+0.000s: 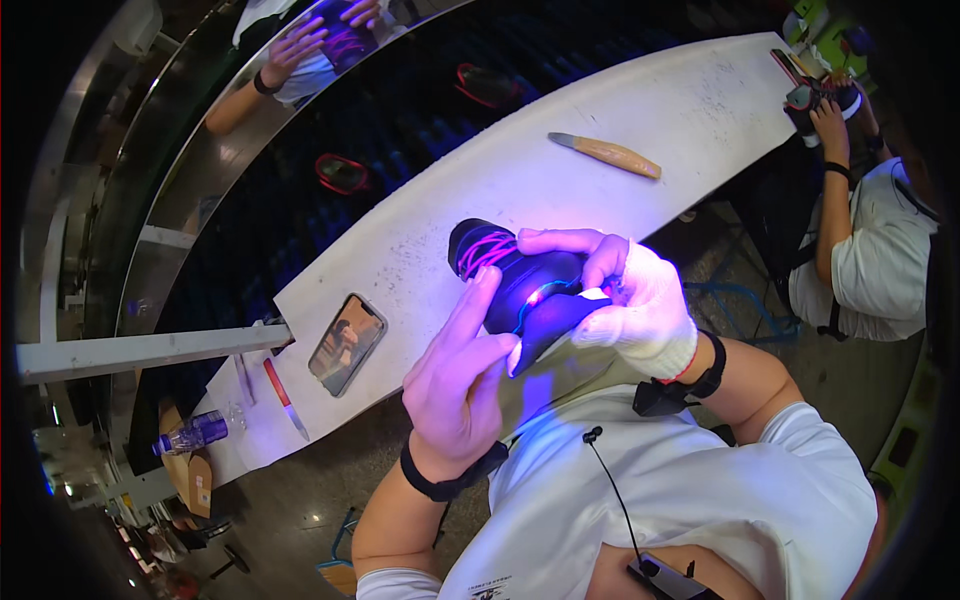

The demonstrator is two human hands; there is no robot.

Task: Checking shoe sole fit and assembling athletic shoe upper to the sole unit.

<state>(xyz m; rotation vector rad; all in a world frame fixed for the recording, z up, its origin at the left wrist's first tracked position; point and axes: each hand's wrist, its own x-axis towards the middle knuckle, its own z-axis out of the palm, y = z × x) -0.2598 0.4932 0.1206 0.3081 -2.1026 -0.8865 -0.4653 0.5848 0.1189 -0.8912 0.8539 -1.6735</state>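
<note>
A dark shoe (pixel 540 275) with pink laces is held between my two hands under violet light, over the table's near edge. Its sole (pixel 560 322) stands partly away from the upper at the toe, and a bright line glows along the gap. My left hand (pixel 455 385) is bare and closed on the shoe's left side, thumb at the sole's edge and fingers along the upper. A white glove with bare fingertips covers my right hand (pixel 648 305), which grips the shoe's right end. The fingers there partly hide the sole.
On the white table (pixel 700 110) lie a wooden-handled tool with a flat grey tip (pixel 605 153), a phone (pixel 348 345), a red-handled knife (pixel 285 397) and a plastic bottle (pixel 193 432). Shoes (pixel 342 173) sit on a dark conveyor beyond. A metal bar (pixel 150 350) juts in left. Co-workers (pixel 870 250) handle shoes nearby.
</note>
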